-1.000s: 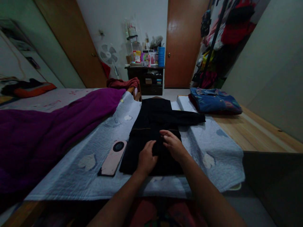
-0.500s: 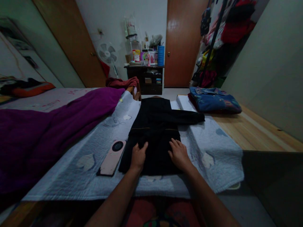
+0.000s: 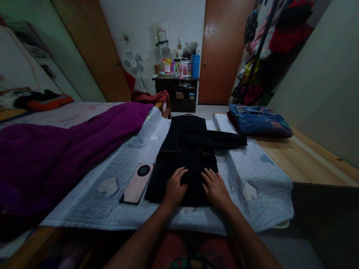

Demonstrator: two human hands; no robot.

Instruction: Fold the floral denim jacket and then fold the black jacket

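A black long-sleeved garment (image 3: 193, 149) lies partly folded on the pale blue quilt (image 3: 112, 213), one sleeve stretched out to the right. My left hand (image 3: 176, 187) rests on its near left part, fingers apart and holding nothing. On the near right part lies my right hand (image 3: 215, 187), its fingers spread flat on the cloth. A pink phone (image 3: 136, 185) with a round black camera ring is just left of the garment.
A purple blanket (image 3: 70, 157) covers the left side of the bed. Folded denim clothing (image 3: 259, 120) sits at the right on a wooden surface (image 3: 305, 160). Farther back are a fan (image 3: 134, 63), a dark cabinet (image 3: 175, 87) and hanging clothes (image 3: 290, 35).
My left hand has moved right and its fingers have opened from a pinch on the black cloth. My right hand stays on the garment. The whole view has shifted slightly.
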